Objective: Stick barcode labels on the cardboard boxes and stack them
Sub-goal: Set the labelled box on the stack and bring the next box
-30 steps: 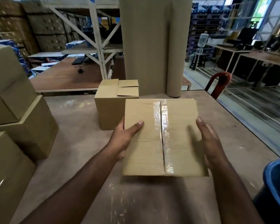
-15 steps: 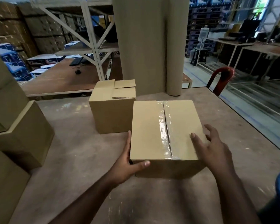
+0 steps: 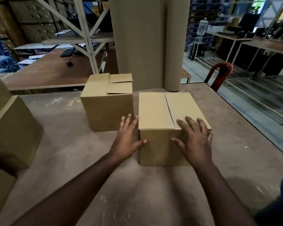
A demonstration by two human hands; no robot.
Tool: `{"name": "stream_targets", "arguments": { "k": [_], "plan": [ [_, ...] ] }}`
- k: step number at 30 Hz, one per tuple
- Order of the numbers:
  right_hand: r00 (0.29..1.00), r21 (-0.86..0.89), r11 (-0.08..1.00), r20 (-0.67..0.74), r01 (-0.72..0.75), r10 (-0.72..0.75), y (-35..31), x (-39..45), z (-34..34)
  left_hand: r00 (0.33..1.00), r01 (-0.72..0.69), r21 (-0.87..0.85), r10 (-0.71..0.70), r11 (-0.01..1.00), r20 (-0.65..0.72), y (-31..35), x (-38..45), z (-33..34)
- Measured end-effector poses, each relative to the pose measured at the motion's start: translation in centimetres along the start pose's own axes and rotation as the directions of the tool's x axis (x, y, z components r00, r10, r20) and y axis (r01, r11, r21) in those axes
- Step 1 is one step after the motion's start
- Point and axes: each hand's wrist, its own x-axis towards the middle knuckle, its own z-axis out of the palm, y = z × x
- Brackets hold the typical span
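Left hand [image 3: 127, 141], right hand [image 3: 194, 141]: spread open, flat against the tape-sealed brown cardboard box [image 3: 162, 115], mid-surface [image 3: 72, 152], gripping nothing. No barcode label visible; labelling apparently pending. Beyond: unsealed brown cardboard box [image 3: 104, 101]. Left edge: stacked plain cardboard boxes [image 3: 11, 131].

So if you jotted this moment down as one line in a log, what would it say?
taped box on table | left hand flat on its side | right hand on top front edge | no label visible | untaped box behind-left
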Motion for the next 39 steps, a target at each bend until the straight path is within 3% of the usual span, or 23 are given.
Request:
{"name": "stream_targets", "arguments": {
  "k": [7, 11, 14, 17, 20, 33, 37, 39],
  "plan": [
    [0.986, 0.049, 0.992, 0.126, -0.113, 0.106, -1.3, 9.7, 2.3, 0.998, 0.033, 0.355, -0.011, 0.934, -0.065, -1.1, 9.6, -4.7],
    [0.968, 0.052, 0.984, 0.197, -0.170, 0.156, -2.6, 14.5, 3.7, 0.993, 0.121, 0.583, -0.099, 0.803, -0.070, -3.4, 14.3, -7.7],
    [0.971, 0.053, 0.986, 0.189, -0.158, 0.146, -2.9, 17.0, 5.1, 0.994, 0.103, 0.680, -0.104, 0.726, -0.040, -5.0, 15.5, -8.4],
    [0.977, 0.041, 0.991, 0.176, -0.131, 0.121, -2.8, 19.1, 6.6, 0.996, 0.070, 0.612, -0.088, 0.788, 0.000, -6.0, 15.8, -8.0],
    [0.979, 0.037, 0.992, 0.167, -0.123, 0.115, -3.3, 21.1, 7.7, 0.997, 0.075, 0.557, -0.048, 0.827, -0.063, -6.6, 16.0, -7.6],
    [0.970, 0.066, 0.993, 0.230, -0.098, 0.080, -4.1, 23.6, 8.3, 0.998, 0.064, 0.612, -0.035, 0.789, -0.060, -7.2, 16.6, -7.2],
    [0.935, -0.080, 0.996, 0.347, -0.044, 0.070, -4.2, 23.0, 7.5, 0.990, 0.124, 0.629, -0.143, 0.767, -0.020, -5.5, 15.8, -7.1],
    [0.955, -0.169, 0.986, 0.293, 0.011, 0.039, -5.2, 21.3, 6.9, 0.985, 0.173, 0.567, -0.154, 0.806, -0.083, -4.8, 14.3, -6.6]
  ]
}}
